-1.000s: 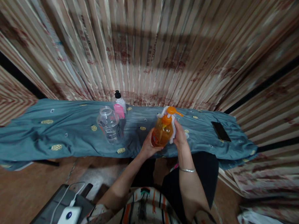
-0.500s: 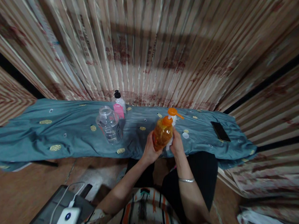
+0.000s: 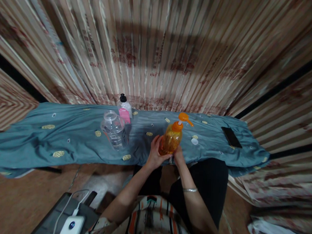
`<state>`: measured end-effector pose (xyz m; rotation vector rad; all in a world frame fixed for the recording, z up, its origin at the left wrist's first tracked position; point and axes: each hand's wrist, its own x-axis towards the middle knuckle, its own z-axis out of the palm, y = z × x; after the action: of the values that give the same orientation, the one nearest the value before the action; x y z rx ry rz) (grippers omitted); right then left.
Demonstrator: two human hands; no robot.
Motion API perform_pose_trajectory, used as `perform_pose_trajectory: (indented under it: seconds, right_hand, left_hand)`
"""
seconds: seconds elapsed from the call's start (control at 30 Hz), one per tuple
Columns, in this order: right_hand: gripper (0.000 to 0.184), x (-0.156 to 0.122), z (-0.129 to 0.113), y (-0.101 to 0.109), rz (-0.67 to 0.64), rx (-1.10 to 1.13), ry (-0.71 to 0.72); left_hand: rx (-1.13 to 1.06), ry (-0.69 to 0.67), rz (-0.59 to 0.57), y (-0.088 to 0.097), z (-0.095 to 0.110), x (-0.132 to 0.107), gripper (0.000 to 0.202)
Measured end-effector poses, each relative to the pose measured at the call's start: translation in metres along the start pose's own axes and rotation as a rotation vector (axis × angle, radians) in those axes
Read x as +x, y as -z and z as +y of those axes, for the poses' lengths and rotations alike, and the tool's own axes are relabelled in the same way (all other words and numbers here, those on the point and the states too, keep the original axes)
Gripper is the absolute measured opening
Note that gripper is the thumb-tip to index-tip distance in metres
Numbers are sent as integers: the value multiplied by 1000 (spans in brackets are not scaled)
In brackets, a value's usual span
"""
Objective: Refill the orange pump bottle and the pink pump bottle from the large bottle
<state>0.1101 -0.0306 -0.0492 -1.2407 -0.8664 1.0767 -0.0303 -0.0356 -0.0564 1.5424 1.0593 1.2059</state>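
Observation:
An orange pump bottle with an orange pump head stands upright near the front edge of the teal cloth. My left hand is wrapped round its left side. At the bottle's base on the right, my right hand is curled with its fingers closed. Only a scrap of white cloth shows under it. A silver bangle sits on my right wrist.
A clear plastic jar and a small bottle with a pink label and black cap stand to the left. To the right lie a white cap and a dark phone. A white power bank with cable lies at lower left. Striped curtains hang behind.
My right hand, with the white cloth, has slid from the pump neck down the bottle's side to its base. The bottle has come slightly lower; my left hand keeps its grip.

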Motion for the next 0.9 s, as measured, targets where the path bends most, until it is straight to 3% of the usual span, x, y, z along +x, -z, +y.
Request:
perform_pose_trajectory:
  seconds: [0.1, 0.2, 0.37, 0.47, 0.57, 0.67, 0.73, 0.9]
  right_hand:
    - [39, -25, -2, 4, 50, -38, 38]
    - [44, -41, -21, 1, 84, -102, 143]
    - [62, -28, -64, -10, 81, -294, 285]
    - [46, -6, -82, -7, -5, -345, 301]
    - [27, 14, -91, 7, -125, -331, 285]
    - [27, 23, -89, 25, -171, -291, 249]
    - [29, 23, -80, 32, -154, -254, 241]
    - [37, 11, -42, 24, -22, -147, 267]
  left_hand:
    - [-72, 17, -34, -2, 0, 1, 101]
    - [-122, 0, -59, -10, 0, 1, 101]
    - [-116, -84, 49, -34, -11, -6, 105]
    - [-80, -80, 42, -34, -18, -12, 105]
    - [-63, -74, 24, -19, -20, -7, 96]
    - [-69, -21, 18, -2, -17, 10, 85]
    - [-92, 21, 15, 3, -14, 24, 90]
    - [-258, 58, -119, -5, -7, 37, 93]
